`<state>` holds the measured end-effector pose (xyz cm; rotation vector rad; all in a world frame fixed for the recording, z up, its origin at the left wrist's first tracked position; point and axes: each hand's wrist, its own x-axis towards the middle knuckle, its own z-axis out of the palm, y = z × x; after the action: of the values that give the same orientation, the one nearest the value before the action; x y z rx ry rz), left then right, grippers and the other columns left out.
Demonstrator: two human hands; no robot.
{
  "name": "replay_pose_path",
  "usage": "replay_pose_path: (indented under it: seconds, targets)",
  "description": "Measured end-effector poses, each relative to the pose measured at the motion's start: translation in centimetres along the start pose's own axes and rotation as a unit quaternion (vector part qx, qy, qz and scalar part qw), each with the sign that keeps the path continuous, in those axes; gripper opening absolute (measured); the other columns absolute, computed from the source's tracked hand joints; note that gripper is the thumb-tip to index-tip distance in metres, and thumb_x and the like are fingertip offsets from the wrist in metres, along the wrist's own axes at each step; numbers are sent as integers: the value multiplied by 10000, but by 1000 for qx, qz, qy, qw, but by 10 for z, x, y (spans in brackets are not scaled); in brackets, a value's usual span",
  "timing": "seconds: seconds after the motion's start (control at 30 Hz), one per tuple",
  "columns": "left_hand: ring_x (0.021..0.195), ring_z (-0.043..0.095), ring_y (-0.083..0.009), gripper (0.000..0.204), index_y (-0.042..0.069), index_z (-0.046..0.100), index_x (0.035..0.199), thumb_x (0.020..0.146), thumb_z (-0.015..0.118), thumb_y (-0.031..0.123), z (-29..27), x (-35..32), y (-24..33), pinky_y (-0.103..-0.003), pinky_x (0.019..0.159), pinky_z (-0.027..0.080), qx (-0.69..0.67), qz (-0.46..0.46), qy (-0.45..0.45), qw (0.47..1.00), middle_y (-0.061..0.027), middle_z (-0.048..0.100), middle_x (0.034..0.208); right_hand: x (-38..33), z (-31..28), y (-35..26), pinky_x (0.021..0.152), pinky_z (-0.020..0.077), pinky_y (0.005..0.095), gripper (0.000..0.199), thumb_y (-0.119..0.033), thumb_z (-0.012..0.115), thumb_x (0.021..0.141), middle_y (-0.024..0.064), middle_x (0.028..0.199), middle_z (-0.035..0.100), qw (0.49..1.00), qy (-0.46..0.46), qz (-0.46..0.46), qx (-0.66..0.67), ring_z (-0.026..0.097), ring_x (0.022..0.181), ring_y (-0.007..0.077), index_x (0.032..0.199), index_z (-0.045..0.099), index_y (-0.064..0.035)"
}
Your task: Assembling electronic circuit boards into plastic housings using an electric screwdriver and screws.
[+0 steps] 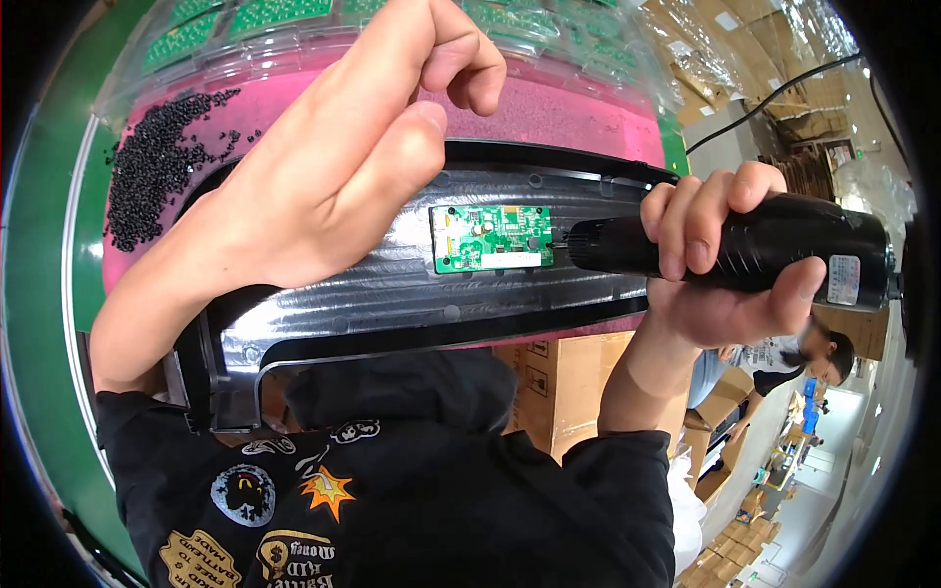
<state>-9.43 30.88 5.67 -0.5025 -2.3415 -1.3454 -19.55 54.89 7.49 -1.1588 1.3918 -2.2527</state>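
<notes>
My right hand (691, 309) is wrapped round a black electric screwdriver (843, 230), held nearly level. Its tip points left and meets the right edge of a green circuit board (500, 235). The board lies in the middle of a long, shiny black plastic housing (392, 306). Over the housing's far left side hovers my left hand (333, 171), apart from the board. Its fingers are curled in with the thumb close to them; whatever they may hold is hidden.
A heap of small black screws (152, 181) lies on the pink mat (578, 108) at the left. Clear plastic trays of green circuit boards (279, 12) stand along the far edge. Cardboard boxes (578, 377) are near me at the right, and another person (784, 363) is beyond.
</notes>
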Motion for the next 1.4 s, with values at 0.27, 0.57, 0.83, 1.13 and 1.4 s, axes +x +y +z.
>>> replay_pose_path:
  seconds: [0.27, 0.57, 0.83, 1.13, 1.4]
  targets:
    - [958, 492, -182, 256, 34, 369, 1032, 804, 389, -81, 7, 3, 3, -297, 913, 386, 52, -39, 1, 998, -100, 498, 1025, 3, 5, 9, 484, 319, 242, 649, -693, 583, 809, -27, 593, 479, 999, -18, 26, -18, 410, 433, 80, 941, 467, -68]
    - [962, 535, -186, 291, 9, 488, 1135, 847, 525, -6, -13, 10, 16, -294, 845, 411, 208, -29, -35, 977, -69, 552, 1025, 3, 8, 14, 457, 330, 233, 688, -704, 557, 824, -39, 562, 449, 997, -45, 18, -59, 402, 435, 64, 1005, 494, -44]
    - [870, 588, -297, 240, -12, 551, 1006, 807, 673, 45, -54, -30, 7, -389, 781, 467, 282, -263, -197, 902, -156, 596, 930, 0, -2, 13, 495, 342, 260, 638, -675, 524, 852, -28, 559, 442, 996, -79, 18, -43, 397, 430, 86, 950, 507, -46]
    - [856, 560, -418, 205, -12, 503, 889, 821, 656, 106, -52, -55, 5, -474, 720, 436, 351, -171, -145, 909, -193, 558, 835, 38, -13, -8, 902, 500, 460, 188, -219, 660, 901, 42, 897, 589, 933, 218, 182, 221, 579, 849, 168, 954, 554, -73]
    - [718, 588, -256, 157, -19, 508, 913, 805, 609, -70, -49, -82, 36, -318, 677, 464, 211, -203, 58, 954, -133, 586, 798, -8, 15, -8, 713, 553, 357, 218, -120, 502, 959, 144, 989, 571, 986, 123, 2, 109, 598, 878, 206, 1100, 525, 45]
